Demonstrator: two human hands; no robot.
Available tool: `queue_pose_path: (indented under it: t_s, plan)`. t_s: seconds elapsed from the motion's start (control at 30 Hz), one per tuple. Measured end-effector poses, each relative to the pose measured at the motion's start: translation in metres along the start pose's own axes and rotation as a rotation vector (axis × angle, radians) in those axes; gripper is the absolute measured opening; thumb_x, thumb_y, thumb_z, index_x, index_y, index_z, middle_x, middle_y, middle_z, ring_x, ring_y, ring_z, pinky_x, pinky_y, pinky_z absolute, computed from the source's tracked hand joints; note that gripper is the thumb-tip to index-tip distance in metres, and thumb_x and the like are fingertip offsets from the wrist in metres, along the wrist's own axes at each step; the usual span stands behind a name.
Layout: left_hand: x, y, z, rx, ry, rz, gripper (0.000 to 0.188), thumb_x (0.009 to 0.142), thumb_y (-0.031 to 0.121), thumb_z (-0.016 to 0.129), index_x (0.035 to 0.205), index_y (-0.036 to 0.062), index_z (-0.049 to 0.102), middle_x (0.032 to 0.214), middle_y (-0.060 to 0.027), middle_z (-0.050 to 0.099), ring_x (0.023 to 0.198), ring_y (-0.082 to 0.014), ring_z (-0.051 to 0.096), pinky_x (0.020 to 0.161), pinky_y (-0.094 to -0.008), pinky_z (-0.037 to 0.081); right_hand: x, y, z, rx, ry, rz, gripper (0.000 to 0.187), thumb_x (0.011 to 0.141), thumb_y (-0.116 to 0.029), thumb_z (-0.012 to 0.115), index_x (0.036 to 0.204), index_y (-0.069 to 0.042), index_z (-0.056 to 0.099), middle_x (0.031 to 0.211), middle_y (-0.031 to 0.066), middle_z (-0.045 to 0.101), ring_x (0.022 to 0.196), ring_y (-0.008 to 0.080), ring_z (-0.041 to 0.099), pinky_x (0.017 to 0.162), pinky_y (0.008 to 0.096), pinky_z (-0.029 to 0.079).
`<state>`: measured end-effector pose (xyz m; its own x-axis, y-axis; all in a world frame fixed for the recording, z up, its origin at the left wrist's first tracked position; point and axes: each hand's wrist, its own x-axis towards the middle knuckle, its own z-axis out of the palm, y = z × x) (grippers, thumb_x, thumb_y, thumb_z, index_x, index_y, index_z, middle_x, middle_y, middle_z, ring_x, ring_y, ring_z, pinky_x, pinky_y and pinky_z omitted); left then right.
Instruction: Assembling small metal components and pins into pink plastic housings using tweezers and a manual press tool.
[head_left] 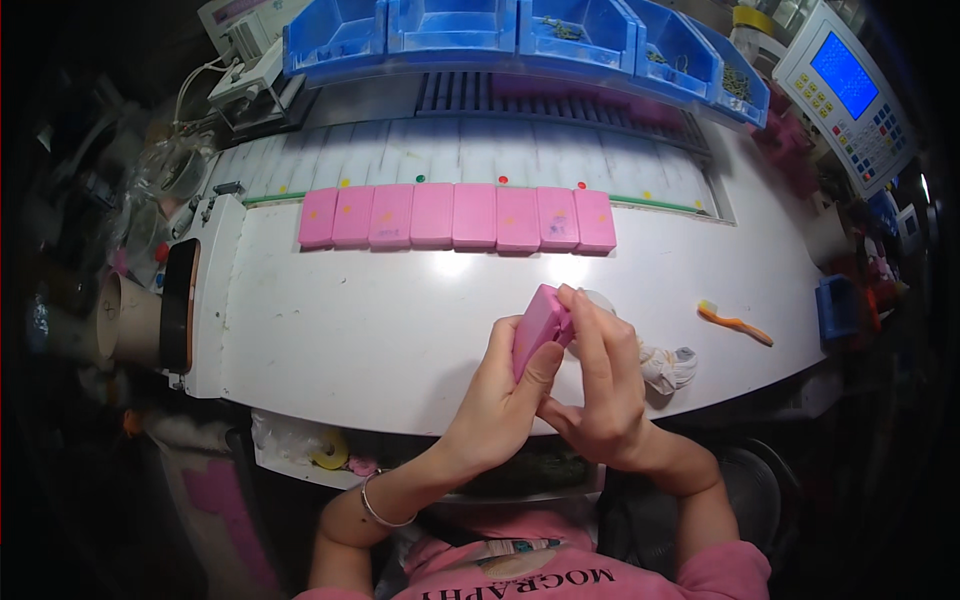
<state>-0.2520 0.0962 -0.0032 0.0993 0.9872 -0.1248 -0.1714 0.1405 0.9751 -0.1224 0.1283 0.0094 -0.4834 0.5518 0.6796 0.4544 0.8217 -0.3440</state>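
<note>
Over the front middle of the white table, my left hand (497, 398) is closed round a pink rectangular block (537, 322), tilted upright, with the thumb on its near side. My right hand (608, 388) has its fingertips bent onto the block's right edge, gripping it from that side; what lies under those fingertips is hidden. Beyond the hands, several similar pink blocks (432, 216) stand side by side in a row. A crumpled white cloth (672, 370) lies just right of my right hand. Behind the right fingers, a round pale thing (597, 299) is mostly covered.
An orange toothbrush (737, 323) lies on the right of the white table (330, 330). Blue bins (455, 40) line the back, some holding small parts. A keypad device with a blue screen (845, 75) stands back right. A beige cone (130, 318) is at left.
</note>
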Motion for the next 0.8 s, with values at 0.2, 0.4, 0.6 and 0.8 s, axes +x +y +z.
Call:
queue_pose_path:
  t_s: [0.2,0.4,0.6,0.8]
  plan:
    - [-0.001,-0.012,0.002,-0.282,-0.014,-0.035,0.052,0.096,0.043,0.035,0.122,-0.0012,0.036,0.098,-0.0083,0.051,0.078,-0.0109,0.055,0.067,-0.0238,0.047,-0.001,0.004,0.004,0.011,0.001,-0.038,0.067,0.067,-0.018,0.074,0.122,0.009,0.045,0.11,0.023,0.052,0.095,0.0365,0.054,0.079,0.0393,0.048]
    - [0.001,-0.013,-0.002,-0.565,-0.014,-0.184,0.053,0.097,0.045,0.031,0.122,-0.0019,0.038,0.1,-0.0114,0.056,0.083,-0.0166,0.06,0.077,-0.0307,0.051,0.003,0.01,-0.015,0.228,-0.105,-0.012,0.053,0.066,-0.009,0.074,0.114,0.003,0.054,0.099,0.0156,0.054,0.086,0.0304,0.055,0.075,0.0383,0.048]
    - [0.003,-0.018,-0.007,-0.48,0.07,-0.187,0.05,0.095,0.04,0.032,0.098,-0.0035,0.055,0.086,-0.0094,0.061,0.081,-0.0174,0.061,0.075,-0.0309,0.05,-0.006,-0.006,-0.016,0.371,-0.212,0.117,0.035,0.07,0.006,0.064,0.105,0.001,0.059,0.075,0.009,0.06,0.059,0.0197,0.057,0.058,0.0288,0.05]
    - [-0.003,-0.013,-0.007,-0.018,0.194,0.145,0.036,0.094,0.022,0.039,0.07,-0.0042,0.045,0.065,-0.0039,0.045,0.059,-0.0084,0.036,0.053,-0.0263,0.033,0.001,-0.014,0.001,0.387,-0.055,0.506,0.025,0.08,0.005,0.06,0.104,0.002,0.054,0.075,0.0095,0.06,0.063,0.0172,0.063,0.056,0.0259,0.05]
